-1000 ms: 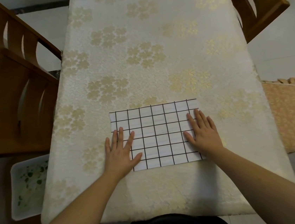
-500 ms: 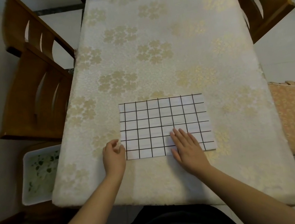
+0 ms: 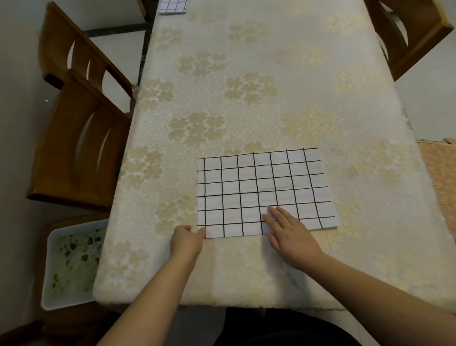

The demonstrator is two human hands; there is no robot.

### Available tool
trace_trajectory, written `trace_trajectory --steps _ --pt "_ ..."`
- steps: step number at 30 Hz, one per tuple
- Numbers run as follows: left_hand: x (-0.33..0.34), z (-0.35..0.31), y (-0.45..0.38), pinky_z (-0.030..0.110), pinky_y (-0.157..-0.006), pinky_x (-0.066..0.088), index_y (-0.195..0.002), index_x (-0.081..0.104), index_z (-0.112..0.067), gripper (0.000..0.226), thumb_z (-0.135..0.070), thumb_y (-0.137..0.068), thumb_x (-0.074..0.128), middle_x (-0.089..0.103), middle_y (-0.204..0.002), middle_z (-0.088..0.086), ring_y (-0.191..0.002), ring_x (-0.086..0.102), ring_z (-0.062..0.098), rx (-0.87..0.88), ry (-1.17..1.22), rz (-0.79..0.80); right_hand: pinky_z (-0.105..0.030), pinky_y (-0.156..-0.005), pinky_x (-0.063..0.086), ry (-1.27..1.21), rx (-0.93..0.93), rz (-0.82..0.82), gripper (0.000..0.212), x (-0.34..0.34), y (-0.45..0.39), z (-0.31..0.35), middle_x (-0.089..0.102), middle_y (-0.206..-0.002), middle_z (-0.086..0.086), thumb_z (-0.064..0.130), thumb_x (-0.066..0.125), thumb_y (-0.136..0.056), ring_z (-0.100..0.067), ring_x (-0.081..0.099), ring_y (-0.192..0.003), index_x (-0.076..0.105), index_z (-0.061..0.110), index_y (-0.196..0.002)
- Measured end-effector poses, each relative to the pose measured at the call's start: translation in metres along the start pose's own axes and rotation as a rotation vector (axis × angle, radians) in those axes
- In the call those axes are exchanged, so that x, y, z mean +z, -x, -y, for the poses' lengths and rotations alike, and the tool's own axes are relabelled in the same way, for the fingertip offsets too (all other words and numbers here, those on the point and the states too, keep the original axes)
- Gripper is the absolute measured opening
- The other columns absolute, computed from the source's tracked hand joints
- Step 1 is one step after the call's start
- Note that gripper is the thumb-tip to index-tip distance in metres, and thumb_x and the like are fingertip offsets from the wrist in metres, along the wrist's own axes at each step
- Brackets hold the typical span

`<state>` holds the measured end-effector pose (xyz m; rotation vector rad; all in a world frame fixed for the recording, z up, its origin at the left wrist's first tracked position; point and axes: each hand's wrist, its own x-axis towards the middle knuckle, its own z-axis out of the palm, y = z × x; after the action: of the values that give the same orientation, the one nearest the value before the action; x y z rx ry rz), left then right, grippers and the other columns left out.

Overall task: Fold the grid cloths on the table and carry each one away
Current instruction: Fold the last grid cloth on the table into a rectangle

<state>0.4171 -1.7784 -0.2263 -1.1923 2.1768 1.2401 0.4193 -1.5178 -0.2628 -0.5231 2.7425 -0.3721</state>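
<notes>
Head view: grid cloth (image 3: 263,191) flat on table (image 3: 239,86), near edge. Left hand (image 3: 187,241) grip pinches its near-left corner; right hand (image 3: 287,234) released, fingers flat on cloth.

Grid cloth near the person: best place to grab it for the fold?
Probably the near-left corner of the grid cloth, from the left: it lies flat, the left hand is already there, and the right hand pins the near edge.
</notes>
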Motion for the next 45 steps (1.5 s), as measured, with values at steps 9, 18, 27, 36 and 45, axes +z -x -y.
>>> trace_trajectory --steps 9,18,27,36,45 --pt "0.006 0.005 0.015 0.044 -0.088 0.052 -0.12 0.064 -0.005 0.031 -0.023 -0.096 0.056 0.067 -0.112 0.016 -0.104 0.063 0.035 -0.033 0.187 0.105 -0.023 -0.116 0.0 -0.14 0.015 -0.009 0.056 -0.008 0.002 0.006 0.021 -0.161 -0.002 0.038 0.021 -0.102 -0.017 0.014 -0.149 0.02 0.015 -0.154" --pt "0.002 -0.027 0.07 0.013 -0.072 0.047 -0.11 0.064 -0.027 0.016 -0.023 -0.097 0.058 0.068 -0.103 -0.011 -0.099 0.065 0.007 0.421 0.299 0.241 -0.025 -0.115 0.016 -0.644 0.198 0.078 0.051 -0.027 -0.001 0.015 0.025 -0.159 0.0 0.024 0.031 -0.105 -0.014 0.023 -0.145 0.021 0.017 -0.154" --pt "0.048 -0.062 0.095 0.006 -0.085 0.044 -0.113 0.061 -0.029 0.021 -0.021 -0.094 0.062 0.047 -0.138 -0.023 -0.111 0.051 -0.02 0.673 0.121 0.43 -0.031 -0.107 0.03 -1.224 0.54 -0.074 0.043 -0.053 0.004 -0.009 0.05 -0.141 0.01 0.045 0.034 -0.101 -0.009 0.042 -0.128 0.052 0.029 -0.137" --pt "0.116 -0.08 0.105 0.024 -0.104 0.041 -0.1 0.059 -0.045 0.016 -0.035 -0.09 0.065 0.036 -0.15 -0.019 -0.132 0.04 0.0 0.768 -0.078 0.557 -0.034 -0.094 0.044 -1.559 0.672 -0.22 0.043 -0.078 0.024 -0.06 0.064 -0.117 -0.003 0.04 0.023 -0.106 -0.019 0.062 -0.105 0.054 0.019 -0.126" --pt "0.124 -0.064 0.077 0.024 -0.089 0.046 -0.124 0.058 -0.021 0.028 -0.025 -0.096 0.058 0.053 -0.123 -0.005 -0.11 0.056 0.012 0.612 -0.11 0.211 -0.031 -0.094 0.042 -1.069 0.678 -0.242 0.042 -0.073 0.029 -0.094 0.055 -0.125 0.008 0.036 0.047 -0.099 -0.013 0.053 -0.111 0.046 0.023 -0.139"
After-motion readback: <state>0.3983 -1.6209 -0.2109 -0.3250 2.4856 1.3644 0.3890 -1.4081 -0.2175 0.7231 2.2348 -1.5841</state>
